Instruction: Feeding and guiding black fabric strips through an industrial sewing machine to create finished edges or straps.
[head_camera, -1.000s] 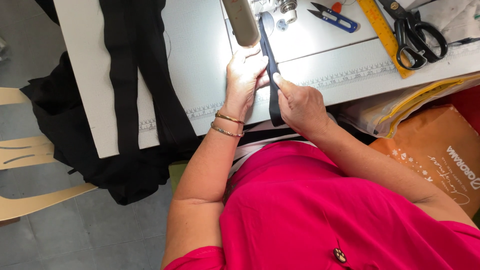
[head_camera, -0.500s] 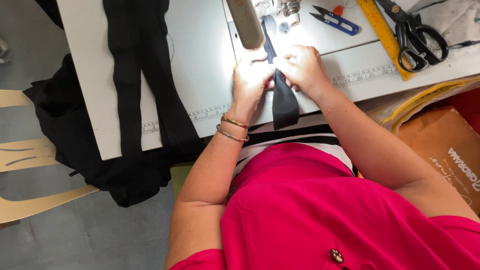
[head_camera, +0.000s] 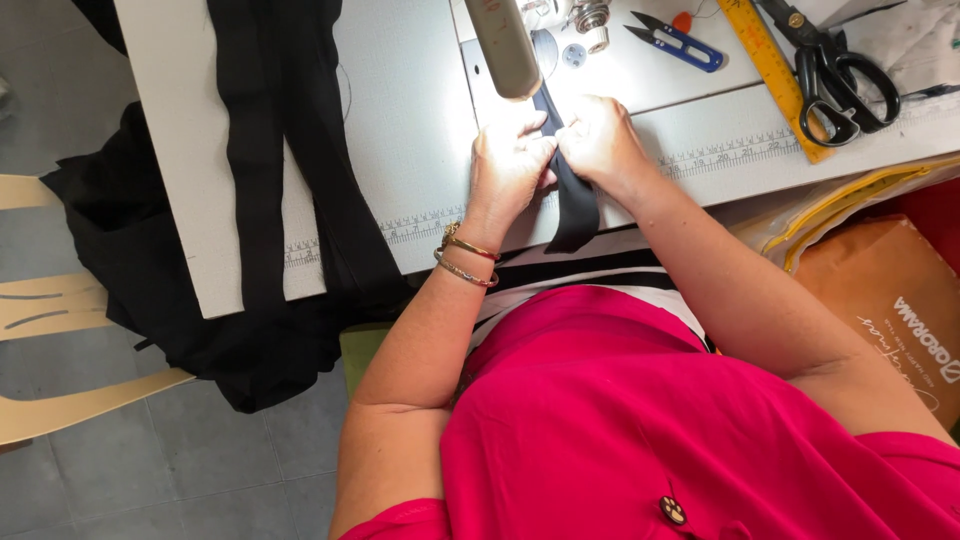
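Note:
A narrow black fabric strip (head_camera: 574, 210) runs from under the sewing machine head (head_camera: 503, 45) down over the front edge of the white sewing table (head_camera: 410, 160). My left hand (head_camera: 508, 165), with bracelets on the wrist, pinches the strip from its left side. Beside it, my right hand (head_camera: 598, 140) grips the same strip from the right, fingertips of both hands meeting over the cloth just in front of the needle area, which is brightly lit.
Long black fabric pieces (head_camera: 275, 150) lie across the table's left part and hang off its edge. Blue thread snips (head_camera: 682, 42), a yellow ruler (head_camera: 775, 75) and black scissors (head_camera: 835, 75) lie at the back right. A brown paper bag (head_camera: 890, 310) stands at the right.
My right hand has moved up from the table's front edge to join my left hand on the strip near the needle. The strip now lies flatter on the table.

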